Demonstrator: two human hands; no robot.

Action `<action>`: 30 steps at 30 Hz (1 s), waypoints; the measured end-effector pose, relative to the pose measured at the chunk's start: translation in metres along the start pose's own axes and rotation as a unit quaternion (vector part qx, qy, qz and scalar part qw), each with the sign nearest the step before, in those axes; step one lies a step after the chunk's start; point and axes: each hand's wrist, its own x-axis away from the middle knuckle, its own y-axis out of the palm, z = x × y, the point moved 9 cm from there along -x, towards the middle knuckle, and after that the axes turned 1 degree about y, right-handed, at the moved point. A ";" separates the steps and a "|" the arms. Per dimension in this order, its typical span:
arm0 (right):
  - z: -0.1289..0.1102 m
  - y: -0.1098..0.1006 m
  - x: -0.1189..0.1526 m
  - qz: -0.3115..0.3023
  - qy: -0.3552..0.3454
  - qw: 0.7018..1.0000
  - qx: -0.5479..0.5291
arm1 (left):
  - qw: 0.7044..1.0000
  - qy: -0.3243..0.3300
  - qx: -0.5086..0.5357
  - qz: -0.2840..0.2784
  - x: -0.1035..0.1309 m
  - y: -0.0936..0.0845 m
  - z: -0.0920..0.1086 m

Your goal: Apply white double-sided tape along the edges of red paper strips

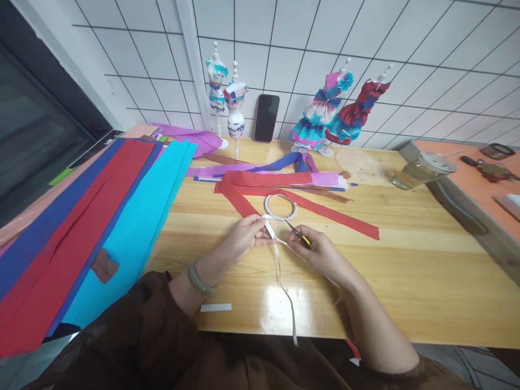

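Observation:
At the middle of the table, my left hand pinches a short white strip, its fingers closed round the strip's edge. My right hand holds small scissors with yellow and black handles, their dark blades pointing up and left toward a roll of white tape. A thin pale ribbon hangs down from near my left fingertips toward the table's front edge. Long red paper strips lie just behind my left hand and the roll.
Red, blue and turquoise paper sheets cover the table's left side. Small dress forms, dressed ones and a phone stand by the tiled wall. A glass jug is at the right. A white scrap lies near the front edge.

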 end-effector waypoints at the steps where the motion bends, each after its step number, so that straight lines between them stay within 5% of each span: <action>1: 0.000 -0.001 0.000 0.004 -0.002 1.000 0.009 | 1.000 0.000 -0.007 0.002 0.000 0.000 0.000; 10: 0.005 -0.002 -0.002 0.000 0.000 1.000 0.008 | 0.998 -0.002 -0.053 0.014 -0.002 -0.006 -0.003; 15: 0.008 -0.025 0.001 0.088 0.027 0.995 -0.025 | 0.999 0.003 -0.041 0.028 -0.004 -0.009 -0.002; 17: 0.001 -0.017 0.004 0.046 0.023 0.997 -0.054 | 0.999 0.007 -0.037 0.037 -0.004 -0.009 -0.001; 22: -0.013 0.029 0.018 -0.189 0.027 0.978 -0.082 | 0.999 0.011 -0.020 0.045 -0.004 -0.007 0.001; 30: 0.003 0.020 0.015 -0.174 0.060 0.982 -0.041 | 0.999 0.019 0.010 0.045 -0.002 -0.005 0.005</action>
